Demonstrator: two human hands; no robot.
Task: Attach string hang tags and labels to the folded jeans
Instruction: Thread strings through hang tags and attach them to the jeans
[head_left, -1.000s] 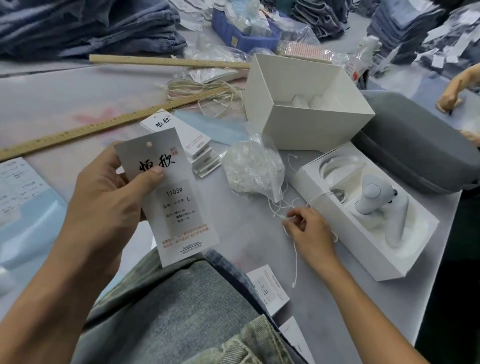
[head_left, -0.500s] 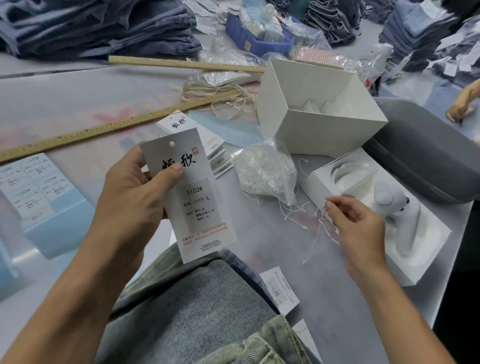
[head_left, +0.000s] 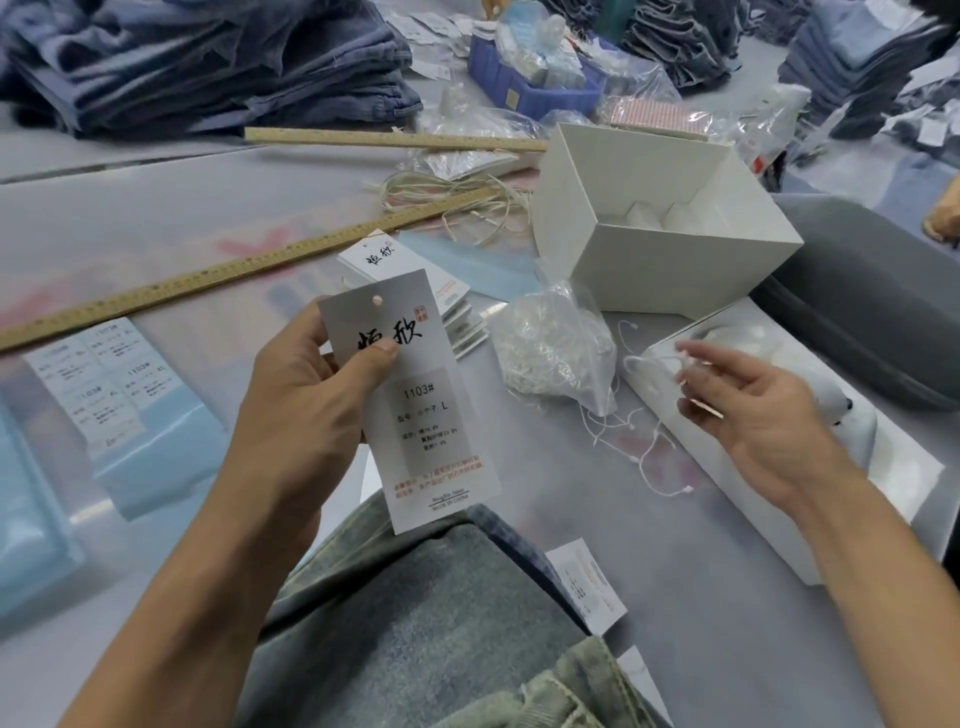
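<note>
My left hand (head_left: 306, 405) holds a long white hang tag (head_left: 415, 395) upright, thumb on its black lettering; the punched hole is at the top. Below it, at the near edge, lie the folded grey-blue jeans (head_left: 415, 623). My right hand (head_left: 753, 410) hovers blurred to the right with a thin white string (head_left: 641, 359) looped from its fingertips. A clear bag of strings (head_left: 550, 358) sits between the hands, with loose strings (head_left: 649, 452) on the table beside it. More tags are stacked (head_left: 457, 306) behind the held one.
An open white box (head_left: 660, 280) and a white tray box (head_left: 727, 467) with a white device stand at the right, beside a grey case (head_left: 857, 291). Two wooden rulers (head_left: 208, 278), label sheets (head_left: 98, 379), a small label (head_left: 587, 584) and jeans stacks (head_left: 208, 67) surround the area.
My right hand has lifted off the table and moved right and up, carrying a string from the loose pile. My left hand still holds the tag, now a little higher.
</note>
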